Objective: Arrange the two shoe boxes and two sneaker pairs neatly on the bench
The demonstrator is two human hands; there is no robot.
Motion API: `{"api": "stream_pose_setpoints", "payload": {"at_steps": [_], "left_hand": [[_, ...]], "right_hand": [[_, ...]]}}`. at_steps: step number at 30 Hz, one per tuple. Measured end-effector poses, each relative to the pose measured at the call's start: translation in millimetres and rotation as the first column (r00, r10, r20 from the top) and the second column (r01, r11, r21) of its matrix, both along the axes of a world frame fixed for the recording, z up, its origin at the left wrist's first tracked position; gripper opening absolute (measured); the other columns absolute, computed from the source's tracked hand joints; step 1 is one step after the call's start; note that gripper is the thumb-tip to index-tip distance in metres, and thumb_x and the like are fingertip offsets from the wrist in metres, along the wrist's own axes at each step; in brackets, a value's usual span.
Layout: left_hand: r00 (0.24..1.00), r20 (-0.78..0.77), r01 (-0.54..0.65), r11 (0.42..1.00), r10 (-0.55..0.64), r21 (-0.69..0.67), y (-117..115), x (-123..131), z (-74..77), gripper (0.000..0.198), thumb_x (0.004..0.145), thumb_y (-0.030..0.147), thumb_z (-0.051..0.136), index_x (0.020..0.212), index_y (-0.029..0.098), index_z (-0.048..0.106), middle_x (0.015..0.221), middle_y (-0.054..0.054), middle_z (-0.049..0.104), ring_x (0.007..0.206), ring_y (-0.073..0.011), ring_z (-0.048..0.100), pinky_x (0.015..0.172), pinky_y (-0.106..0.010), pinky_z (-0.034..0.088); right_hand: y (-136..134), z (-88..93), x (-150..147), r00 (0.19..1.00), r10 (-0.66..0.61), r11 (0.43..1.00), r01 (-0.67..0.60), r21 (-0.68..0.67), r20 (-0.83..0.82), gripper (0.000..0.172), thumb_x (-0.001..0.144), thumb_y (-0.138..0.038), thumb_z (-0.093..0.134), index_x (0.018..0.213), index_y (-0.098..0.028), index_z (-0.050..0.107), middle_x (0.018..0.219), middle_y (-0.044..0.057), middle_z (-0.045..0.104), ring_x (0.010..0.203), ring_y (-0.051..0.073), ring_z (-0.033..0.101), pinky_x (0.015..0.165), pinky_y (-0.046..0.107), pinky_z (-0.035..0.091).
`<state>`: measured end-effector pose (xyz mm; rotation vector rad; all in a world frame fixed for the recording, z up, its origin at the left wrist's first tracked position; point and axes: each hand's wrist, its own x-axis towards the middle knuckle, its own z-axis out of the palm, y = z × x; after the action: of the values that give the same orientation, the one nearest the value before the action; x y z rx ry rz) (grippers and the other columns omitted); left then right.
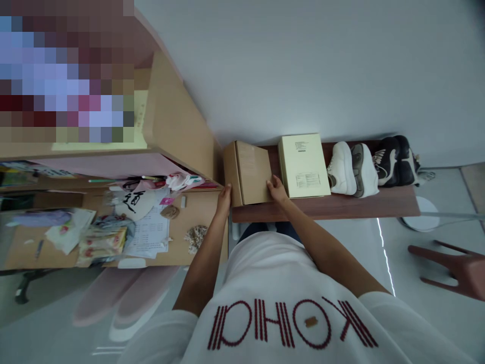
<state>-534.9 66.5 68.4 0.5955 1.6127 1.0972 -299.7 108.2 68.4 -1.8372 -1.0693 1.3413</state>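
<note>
A closed brown cardboard box (253,172) stands at the left end of a dark wooden shelf (326,208). My left hand (225,196) is at the box's left front edge, and my right hand (277,190) is at its right side, fingers against the cardboard. Both hands hold the box between them. Just right of it, a pale cream box (305,166) with printed labels lies on the same shelf, apart from my right fingers.
White shoes (342,169) and black shoes (388,161) line the shelf's right part. At the left is a cluttered desk (204,202) with papers, a cap and bags. A reddish stool (468,273) stands at the right, near a white round object (422,215).
</note>
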Motion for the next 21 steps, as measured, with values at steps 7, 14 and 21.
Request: {"api": "stream_pose_setpoints", "payload": {"at_steps": [7,14,21], "left_hand": [[0.988,0.156,0.003,0.999,-0.008,0.033,-4,25,25.6,0.054,0.085,0.049,0.073,0.131,0.023,0.061,0.135,-0.009,0.069,0.135,-0.0246,0.058,0.115,-0.043,0.045],[0.996,0.064,0.047,0.994,-0.053,0.102,1,47,39.6,0.051,0.088,0.041,0.071,0.136,0.026,0.060,0.133,-0.008,0.070,0.134,-0.0251,0.059,0.115,-0.042,0.045],[0.993,0.068,0.085,0.988,-0.094,0.129,3,61,38.4,0.055,0.085,0.039,0.071,0.138,0.028,0.060,0.138,-0.006,0.067,0.133,-0.0270,0.059,0.114,-0.043,0.046]], "right_hand": [[-7,14.7,-22,0.993,0.094,0.993,-0.089,0.072,-0.068,0.062,0.093,-0.054,0.057,0.141,-0.014,0.059,0.151,0.015,0.056,0.144,0.023,0.048,0.124,0.043,0.031],[-26,49.8,-29,0.944,0.113,0.992,-0.088,0.093,-0.309,0.080,0.088,-0.071,0.058,0.150,-0.022,0.050,0.155,0.008,0.052,0.146,0.025,0.046,0.123,0.043,0.035],[-33,64.4,-27,0.943,0.175,0.980,-0.140,0.140,-0.284,0.089,0.086,-0.062,0.066,0.158,-0.022,0.034,0.148,0.011,0.059,0.134,0.026,0.058,0.116,0.044,0.044]]}}
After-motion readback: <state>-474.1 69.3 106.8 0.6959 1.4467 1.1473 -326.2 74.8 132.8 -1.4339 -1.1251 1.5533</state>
